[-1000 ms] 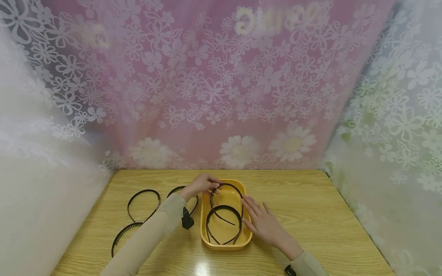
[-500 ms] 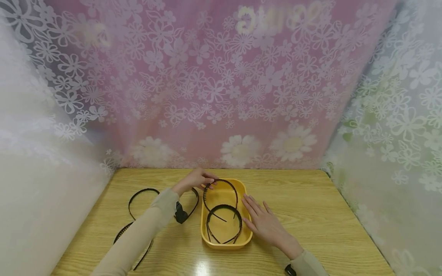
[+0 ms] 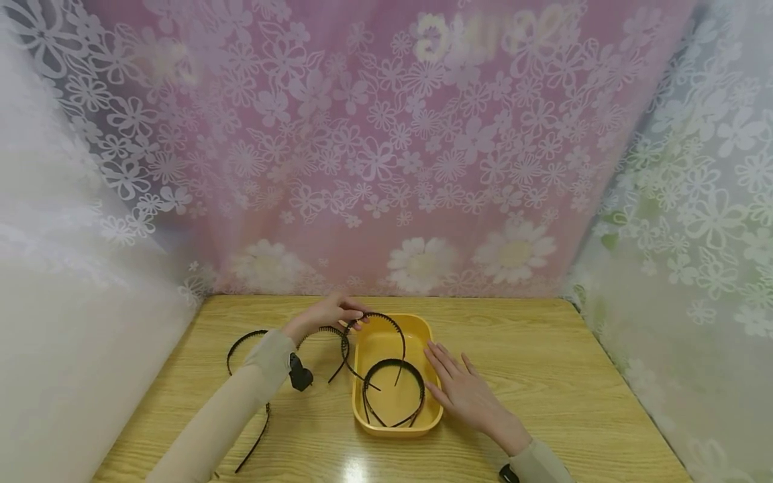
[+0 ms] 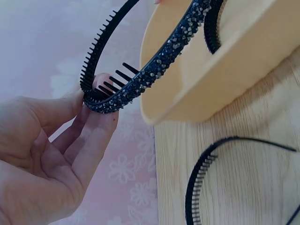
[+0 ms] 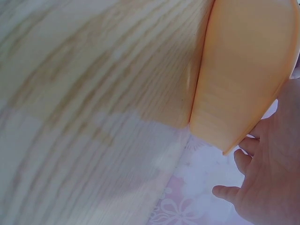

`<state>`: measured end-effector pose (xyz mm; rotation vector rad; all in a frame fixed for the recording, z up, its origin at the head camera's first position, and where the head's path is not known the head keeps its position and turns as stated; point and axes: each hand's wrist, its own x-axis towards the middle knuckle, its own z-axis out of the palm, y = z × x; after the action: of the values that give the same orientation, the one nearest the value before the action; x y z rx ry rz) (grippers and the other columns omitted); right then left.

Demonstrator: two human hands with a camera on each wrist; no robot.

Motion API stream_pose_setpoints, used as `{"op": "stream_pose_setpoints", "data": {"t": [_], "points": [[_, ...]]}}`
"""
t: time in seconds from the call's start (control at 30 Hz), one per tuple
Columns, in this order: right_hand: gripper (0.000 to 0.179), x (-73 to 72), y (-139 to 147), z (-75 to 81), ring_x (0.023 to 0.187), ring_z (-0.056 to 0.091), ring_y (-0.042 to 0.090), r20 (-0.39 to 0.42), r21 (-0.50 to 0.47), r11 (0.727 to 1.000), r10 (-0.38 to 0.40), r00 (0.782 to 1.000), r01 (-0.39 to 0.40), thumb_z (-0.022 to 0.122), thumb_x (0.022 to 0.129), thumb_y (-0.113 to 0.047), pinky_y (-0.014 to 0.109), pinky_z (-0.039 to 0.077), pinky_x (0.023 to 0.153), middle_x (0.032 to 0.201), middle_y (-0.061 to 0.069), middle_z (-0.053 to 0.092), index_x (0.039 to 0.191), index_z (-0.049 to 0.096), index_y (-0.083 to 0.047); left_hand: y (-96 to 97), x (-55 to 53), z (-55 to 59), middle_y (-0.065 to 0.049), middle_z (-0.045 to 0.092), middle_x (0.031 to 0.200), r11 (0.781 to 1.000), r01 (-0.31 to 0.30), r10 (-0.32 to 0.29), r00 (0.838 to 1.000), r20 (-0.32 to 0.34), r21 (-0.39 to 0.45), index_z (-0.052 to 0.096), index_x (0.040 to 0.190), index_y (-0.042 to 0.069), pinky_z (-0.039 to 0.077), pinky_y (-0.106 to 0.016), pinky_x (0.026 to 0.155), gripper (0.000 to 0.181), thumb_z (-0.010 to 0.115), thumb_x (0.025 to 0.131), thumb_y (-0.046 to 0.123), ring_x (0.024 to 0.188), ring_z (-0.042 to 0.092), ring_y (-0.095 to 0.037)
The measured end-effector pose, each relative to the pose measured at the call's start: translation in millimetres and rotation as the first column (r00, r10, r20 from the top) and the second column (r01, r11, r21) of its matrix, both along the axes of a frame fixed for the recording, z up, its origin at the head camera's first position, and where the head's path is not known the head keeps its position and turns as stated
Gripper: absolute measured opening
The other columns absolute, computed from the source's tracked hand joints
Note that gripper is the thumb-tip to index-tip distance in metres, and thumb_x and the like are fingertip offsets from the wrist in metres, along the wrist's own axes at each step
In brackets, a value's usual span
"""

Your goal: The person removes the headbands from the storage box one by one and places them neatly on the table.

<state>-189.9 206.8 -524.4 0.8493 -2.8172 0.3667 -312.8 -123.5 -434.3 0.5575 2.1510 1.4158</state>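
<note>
My left hand (image 3: 325,316) pinches the top of a black toothed headband (image 3: 398,329) between thumb and fingers. Dark glittering stones cover the outside of this headband, as the left wrist view shows. It hangs over the left rim of a yellow tray (image 3: 397,433), its ends pointing down towards me. Another black headband (image 3: 392,363) lies in the near half of the tray, with more thin band ends showing under it. My right hand (image 3: 468,396) rests its straight fingers along the tray's right rim; the right wrist view shows the tray wall (image 5: 243,70) beside them.
Left of the tray, a headband (image 4: 191,197) lies on the wooden table (image 3: 513,329). Further left are more headbands, partly hidden by my left forearm (image 3: 223,409). A pink flowered curtain (image 3: 374,168) stands behind the table, with pale curtains on both sides.
My left hand has moved left with the headband, from over the tray to its left rim. The headband on the table beside the tray shows more now. My right hand has stayed put.
</note>
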Motion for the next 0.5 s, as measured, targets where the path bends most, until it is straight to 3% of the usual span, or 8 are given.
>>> {"op": "stream_pose_setpoints", "data": {"t": [0.23, 0.4, 0.5], "points": [[0.066, -0.1, -1, -1.8, 0.151, 0.029, 0.029, -0.007, 0.004, 1.000, -0.001, 1.000, 0.001, 0.055, 0.105, -0.035, 0.068, 0.028, 0.113, 0.166, 0.010, 0.028, 0.160, 0.031, -0.006, -21.3, 4.1, 0.5, -0.023, 0.068, 0.125, 1.000, 0.007, -0.007, 1.000, -0.028, -0.017, 0.064, 0.136, 0.002, 0.059, -0.047, 0.082, 0.033, 0.053, 0.107, 0.011, 0.092, 0.071, -0.019], [0.066, 1.1, -1, -0.1, 0.150, 0.032, 0.031, -0.040, -0.002, 1.000, 0.008, 0.999, -0.008, 0.055, 0.105, -0.036, 0.069, 0.031, 0.111, 0.164, 0.011, 0.031, 0.159, 0.033, -0.005, -33.6, 5.4, -1.2, -0.024, 0.066, 0.127, 1.000, 0.006, -0.006, 1.000, -0.001, 0.010, 0.062, 0.137, 0.000, 0.056, -0.055, 0.089, 0.034, 0.053, 0.107, 0.011, 0.093, 0.071, -0.018], [0.066, 0.8, -1, -0.7, 0.148, 0.035, 0.032, -0.066, -0.026, 0.999, 0.022, 0.998, -0.024, 0.058, 0.104, -0.034, 0.070, 0.033, 0.109, 0.163, 0.012, 0.034, 0.157, 0.036, -0.004, -40.0, 6.8, -1.1, -0.019, 0.069, 0.123, 1.000, -0.002, 0.002, 1.000, 0.009, 0.011, 0.061, 0.138, -0.001, 0.059, -0.047, 0.083, 0.035, 0.053, 0.106, 0.011, 0.093, 0.071, -0.017]]}}
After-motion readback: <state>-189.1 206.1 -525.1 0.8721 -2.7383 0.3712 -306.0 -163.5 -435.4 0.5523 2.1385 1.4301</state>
